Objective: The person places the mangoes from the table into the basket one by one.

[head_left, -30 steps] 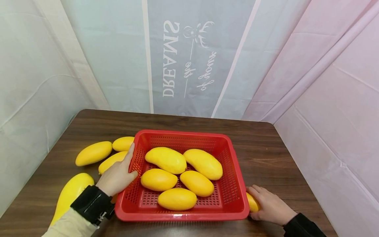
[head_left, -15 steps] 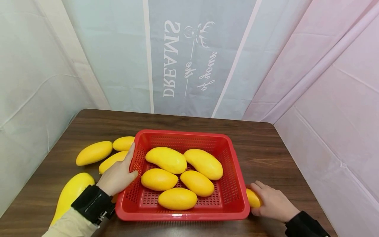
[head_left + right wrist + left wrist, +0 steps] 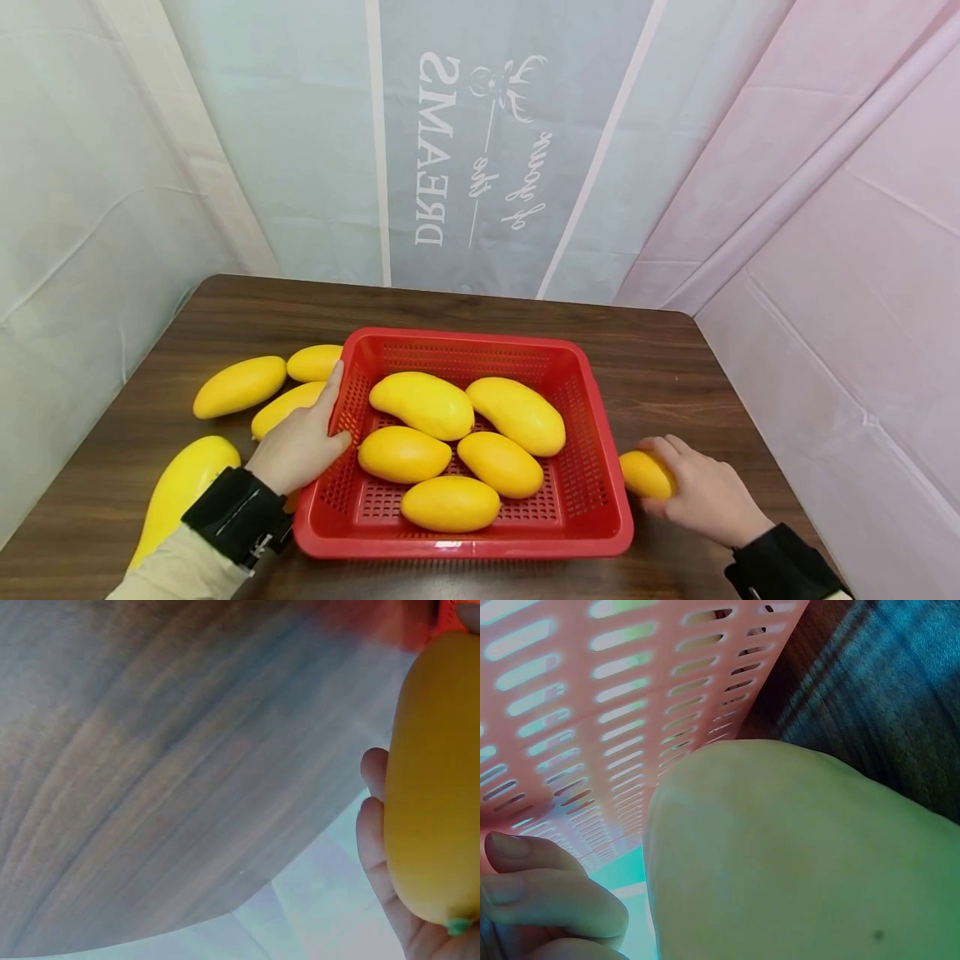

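Observation:
A red perforated plastic basket (image 3: 465,547) stands on the table with several yellow mangoes (image 3: 450,504) inside. My left hand (image 3: 296,450) grips its left rim, thumb over the edge and index finger along the side. In the left wrist view, curled fingers (image 3: 547,896) show by the slotted wall, beside a large mango (image 3: 802,847). To the right of the basket, my right hand (image 3: 705,492) holds another mango (image 3: 647,475) close to the basket's wall. In the right wrist view that mango (image 3: 435,780) has a green stem tip, and fingers wrap around its far side.
Several more mangoes lie left of the basket, among them a long one (image 3: 183,479) near the left forearm and one (image 3: 240,387) farther back. The dark wooden table (image 3: 675,383) ends at a printed curtain (image 3: 487,150) behind and pale fabric at both sides.
My right hand has moved a little right and away from me with its mango, so more of the mango shows beside the basket. The left hand and basket stay almost in place.

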Action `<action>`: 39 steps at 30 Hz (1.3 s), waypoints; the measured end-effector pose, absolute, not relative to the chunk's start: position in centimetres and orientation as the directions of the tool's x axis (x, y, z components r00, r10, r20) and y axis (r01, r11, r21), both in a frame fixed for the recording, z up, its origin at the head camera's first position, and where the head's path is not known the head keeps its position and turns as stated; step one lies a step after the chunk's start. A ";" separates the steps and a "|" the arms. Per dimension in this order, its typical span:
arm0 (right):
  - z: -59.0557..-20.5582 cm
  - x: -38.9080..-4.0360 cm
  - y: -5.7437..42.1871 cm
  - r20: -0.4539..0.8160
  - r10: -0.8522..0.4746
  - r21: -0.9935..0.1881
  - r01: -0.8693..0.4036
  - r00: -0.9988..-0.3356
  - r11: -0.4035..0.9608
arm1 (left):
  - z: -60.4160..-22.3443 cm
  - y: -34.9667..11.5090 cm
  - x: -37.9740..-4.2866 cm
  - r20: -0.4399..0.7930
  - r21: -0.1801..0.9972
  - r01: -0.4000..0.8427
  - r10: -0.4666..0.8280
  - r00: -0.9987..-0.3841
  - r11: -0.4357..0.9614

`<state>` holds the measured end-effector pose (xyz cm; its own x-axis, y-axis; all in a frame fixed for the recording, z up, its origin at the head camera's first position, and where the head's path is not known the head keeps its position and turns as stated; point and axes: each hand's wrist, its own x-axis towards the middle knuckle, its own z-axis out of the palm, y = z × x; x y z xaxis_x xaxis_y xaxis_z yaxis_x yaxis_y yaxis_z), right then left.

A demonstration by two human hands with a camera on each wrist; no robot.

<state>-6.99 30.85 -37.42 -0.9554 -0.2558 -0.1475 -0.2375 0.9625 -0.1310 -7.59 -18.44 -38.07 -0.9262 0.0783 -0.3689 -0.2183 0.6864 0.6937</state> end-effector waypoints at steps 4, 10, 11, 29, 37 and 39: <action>-36.9 -7.3 30.8 -0.078 -0.253 -0.121 -0.242 -0.964 0.963 | -38.1 -18.4 -7.6 -0.368 0.693 -0.217 0.078 -0.927 0.687; -36.1 -7.6 30.6 -0.022 -0.225 -0.146 -0.220 -0.974 0.965 | -38.1 -18.5 -7.4 -0.367 0.693 -0.211 0.085 -0.926 0.690; -35.9 -7.7 30.6 -0.014 -0.220 -0.155 -0.215 -0.975 0.964 | -38.0 -18.5 -7.4 -0.369 0.693 -0.212 0.086 -0.926 0.689; -32.7 -9.8 28.2 0.096 -0.207 -0.222 -0.223 -0.974 0.949 | -38.1 -18.4 -7.5 -0.379 0.692 -0.225 0.080 -0.922 0.686; -32.2 -10.0 27.5 0.095 -0.222 -0.227 -0.238 -0.970 0.944 | -38.0 -18.5 -7.4 -0.373 0.691 -0.215 0.085 -0.924 0.690; -32.0 -10.1 27.3 0.104 -0.229 -0.225 -0.247 -0.968 0.943 | -38.0 -18.5 -7.4 -0.374 0.690 -0.216 0.084 -0.924 0.691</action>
